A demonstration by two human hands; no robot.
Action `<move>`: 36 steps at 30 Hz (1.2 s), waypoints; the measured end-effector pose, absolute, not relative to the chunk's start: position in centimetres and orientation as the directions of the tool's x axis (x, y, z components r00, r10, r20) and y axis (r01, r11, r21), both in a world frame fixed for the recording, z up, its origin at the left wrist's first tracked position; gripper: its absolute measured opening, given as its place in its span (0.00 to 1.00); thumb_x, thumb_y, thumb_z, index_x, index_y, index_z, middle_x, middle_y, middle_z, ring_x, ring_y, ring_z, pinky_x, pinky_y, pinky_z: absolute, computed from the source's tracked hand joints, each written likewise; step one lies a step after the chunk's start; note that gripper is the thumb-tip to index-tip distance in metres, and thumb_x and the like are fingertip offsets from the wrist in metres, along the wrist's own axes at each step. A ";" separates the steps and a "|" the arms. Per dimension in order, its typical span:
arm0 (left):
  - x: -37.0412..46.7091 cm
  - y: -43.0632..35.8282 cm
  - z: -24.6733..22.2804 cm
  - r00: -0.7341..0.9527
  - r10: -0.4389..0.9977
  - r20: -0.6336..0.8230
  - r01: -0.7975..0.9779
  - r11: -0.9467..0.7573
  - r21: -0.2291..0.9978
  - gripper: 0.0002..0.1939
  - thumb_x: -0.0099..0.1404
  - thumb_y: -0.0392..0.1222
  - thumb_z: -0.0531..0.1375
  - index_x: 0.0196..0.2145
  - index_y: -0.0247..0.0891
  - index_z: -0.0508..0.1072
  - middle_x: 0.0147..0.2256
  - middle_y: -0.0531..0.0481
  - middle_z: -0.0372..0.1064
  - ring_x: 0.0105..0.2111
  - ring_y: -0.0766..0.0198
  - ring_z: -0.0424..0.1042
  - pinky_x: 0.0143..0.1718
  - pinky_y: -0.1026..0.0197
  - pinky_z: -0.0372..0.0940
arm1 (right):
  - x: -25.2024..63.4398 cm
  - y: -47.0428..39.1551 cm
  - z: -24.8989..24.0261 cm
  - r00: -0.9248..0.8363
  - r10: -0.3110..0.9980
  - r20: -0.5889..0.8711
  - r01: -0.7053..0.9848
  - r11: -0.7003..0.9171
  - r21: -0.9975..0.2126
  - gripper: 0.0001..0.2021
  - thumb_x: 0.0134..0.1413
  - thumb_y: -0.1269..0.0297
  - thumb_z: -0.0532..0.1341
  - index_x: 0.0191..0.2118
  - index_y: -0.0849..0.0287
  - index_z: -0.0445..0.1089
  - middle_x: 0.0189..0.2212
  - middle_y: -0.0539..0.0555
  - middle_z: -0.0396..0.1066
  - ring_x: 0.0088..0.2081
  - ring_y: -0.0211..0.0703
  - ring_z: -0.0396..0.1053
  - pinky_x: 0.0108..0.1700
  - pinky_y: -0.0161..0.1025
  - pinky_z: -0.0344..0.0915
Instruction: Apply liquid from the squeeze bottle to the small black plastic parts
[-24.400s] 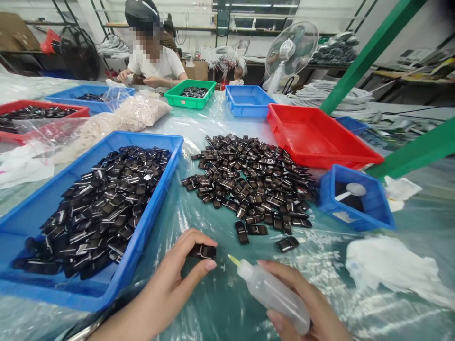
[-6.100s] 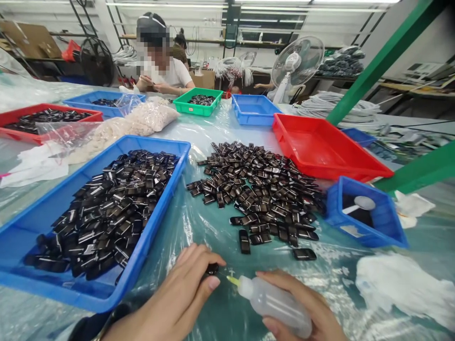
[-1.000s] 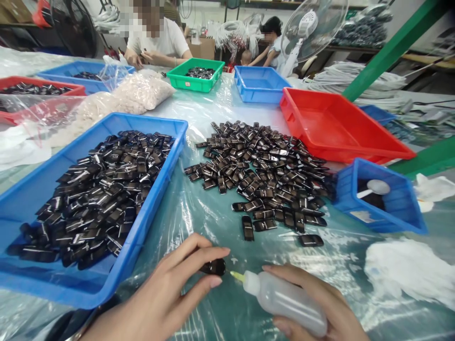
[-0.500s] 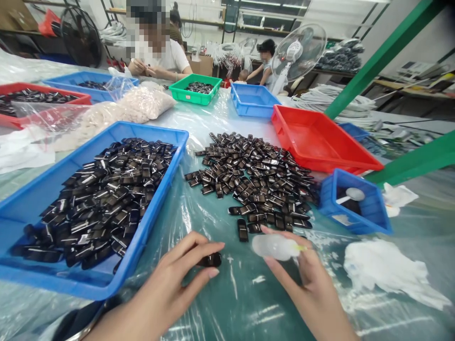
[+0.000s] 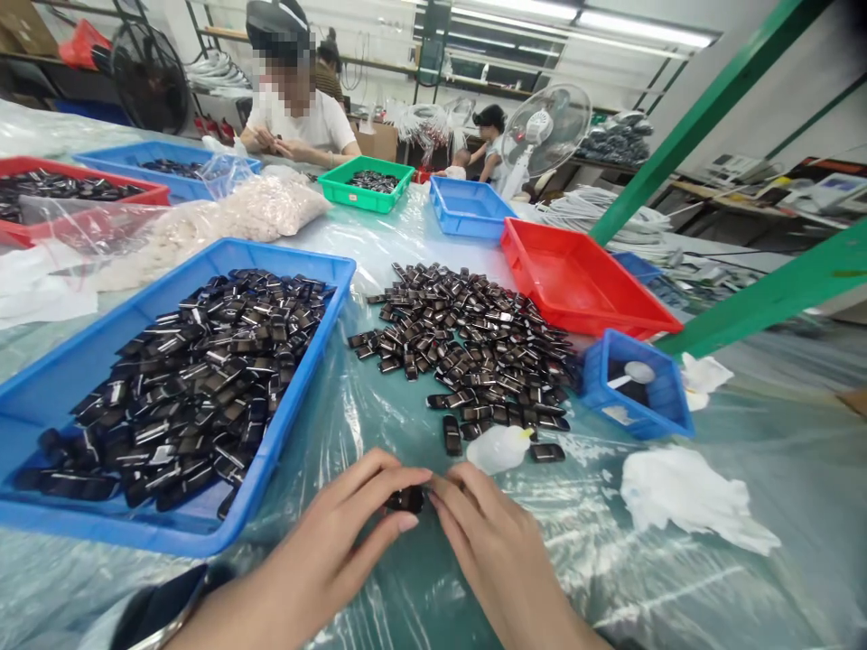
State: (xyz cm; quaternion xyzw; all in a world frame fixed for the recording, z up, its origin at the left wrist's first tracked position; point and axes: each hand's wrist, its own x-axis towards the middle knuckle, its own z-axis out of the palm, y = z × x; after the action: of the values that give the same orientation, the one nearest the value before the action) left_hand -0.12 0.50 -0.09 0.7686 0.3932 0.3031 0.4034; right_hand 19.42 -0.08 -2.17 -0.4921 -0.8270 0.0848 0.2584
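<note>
Between the thumb and fingers of my left hand [image 5: 358,515] is a small glossy black plastic piece [image 5: 407,499], held just above the table. My right hand [image 5: 484,519] is closed, its fingertips pinched at the right end of that same piece; the exact contact is partly hidden. Just beyond my right hand, a translucent squeeze bottle [image 5: 499,450] with a yellowish tip lies on its side. Similar black pieces form a loose pile [image 5: 467,338] past the bottle, with a single piece [image 5: 547,452] right of its tip.
A large blue tray [image 5: 298,424] of black pieces stands at left. To the right are a red tray [image 5: 582,280], a small blue bin [image 5: 633,411] with a spoon [image 5: 638,372], and crumpled white cloth [image 5: 691,496]. A green post [image 5: 765,293] slants across the right. A co-worker [image 5: 298,117] sits opposite.
My right hand has let go of the squeeze bottle, which now lies on the table, and has moved left to the black piece. My left hand keeps its hold. The view has shifted slightly.
</note>
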 end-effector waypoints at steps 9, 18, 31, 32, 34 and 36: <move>-0.3 0.4 0.0 0.534 0.824 0.191 0.389 -0.439 0.810 0.16 0.71 0.34 0.51 0.54 0.48 0.61 0.44 0.50 0.70 0.43 0.58 0.71 0.43 0.59 0.67 | 20.0 -0.3 -0.3 -0.253 0.945 0.206 0.441 0.302 -0.845 0.04 0.59 0.69 0.56 0.34 0.54 0.66 0.32 0.51 0.71 0.28 0.36 0.71 0.25 0.30 0.71; -0.4 0.4 -0.5 0.635 0.740 0.222 0.299 -0.500 0.813 0.14 0.73 0.36 0.49 0.54 0.45 0.60 0.42 0.48 0.67 0.41 0.59 0.68 0.42 0.57 0.64 | 19.5 -0.5 0.8 -0.441 0.841 -0.314 -0.280 -0.460 -0.842 0.07 0.51 0.62 0.67 0.30 0.58 0.69 0.26 0.48 0.74 0.30 0.32 0.72 0.27 0.25 0.68; 0.1 -0.3 -2.0 0.558 0.740 0.375 0.353 -0.621 0.700 0.11 0.75 0.47 0.44 0.44 0.40 0.62 0.32 0.49 0.67 0.29 0.60 0.66 0.28 0.61 0.62 | 19.5 -0.2 0.6 -0.531 0.734 -0.423 -0.286 -0.625 -0.726 0.12 0.47 0.61 0.69 0.29 0.61 0.67 0.21 0.48 0.72 0.23 0.30 0.70 0.27 0.27 0.66; 0.1 -0.3 -1.9 0.564 0.724 0.398 0.358 -0.649 0.672 0.12 0.75 0.47 0.44 0.44 0.39 0.62 0.31 0.49 0.67 0.28 0.61 0.66 0.27 0.61 0.61 | 19.6 -0.2 0.6 -0.538 0.726 -0.429 -0.278 -0.633 -0.723 0.12 0.47 0.61 0.69 0.29 0.61 0.67 0.21 0.48 0.72 0.23 0.30 0.70 0.27 0.27 0.66; 0.0 -0.3 -1.6 0.586 0.688 0.428 0.371 -0.697 0.614 0.13 0.75 0.46 0.43 0.44 0.38 0.62 0.29 0.50 0.66 0.27 0.61 0.66 0.26 0.62 0.61 | 19.7 -0.2 0.4 -0.549 0.711 -0.440 -0.258 -0.644 -0.720 0.13 0.46 0.61 0.70 0.30 0.61 0.65 0.21 0.47 0.72 0.23 0.30 0.70 0.28 0.28 0.67; 0.1 -0.3 -0.9 0.610 0.663 0.434 0.391 -0.728 0.563 0.13 0.76 0.45 0.42 0.45 0.36 0.62 0.29 0.49 0.67 0.27 0.62 0.67 0.27 0.63 0.63 | 19.6 -0.2 0.0 -0.558 0.704 -0.439 -0.236 -0.642 -0.729 0.15 0.45 0.59 0.70 0.31 0.59 0.64 0.20 0.46 0.70 0.21 0.29 0.69 0.26 0.28 0.66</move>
State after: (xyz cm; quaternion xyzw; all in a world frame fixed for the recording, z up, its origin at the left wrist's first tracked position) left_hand 0.12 -0.29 -0.89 0.8721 0.3020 0.3219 0.2114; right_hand 19.57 -0.16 0.03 -0.3741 -0.3126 0.8253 0.2849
